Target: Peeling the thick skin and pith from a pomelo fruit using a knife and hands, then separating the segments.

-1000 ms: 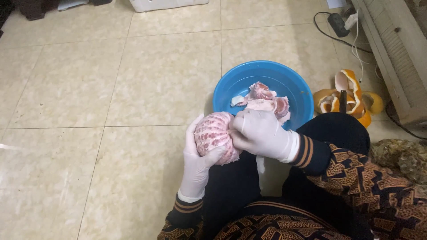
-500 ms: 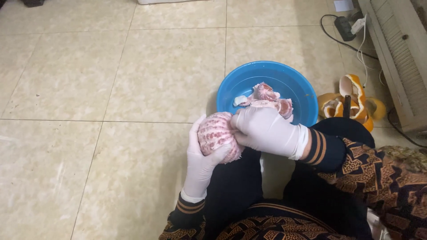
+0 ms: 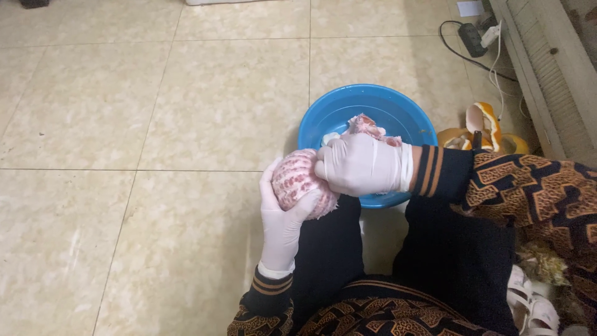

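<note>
Gloved hands working a peeled pink fruit beside the round blue plastic basin (image 3: 329, 115).

The left hand (image 3: 281, 214), palm up, cups the round, pink-fleshed peeled pomelo (image 3: 300, 180) from beneath, fingers curled around it. The right hand (image 3: 360, 165) reaches across the basin's near rim, fingertips pressed into the fruit's right side. Being nearly a ball, it shows no clear long axis. Orange peel pieces (image 3: 485, 127) lie right of the basin.

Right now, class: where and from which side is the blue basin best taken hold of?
Grip the blue basin by its bare far-left rim, coming from the left. That arc is uncovered; the right hand and peeled pink fruit overlap the near edge, and peel crowds the right.
</note>
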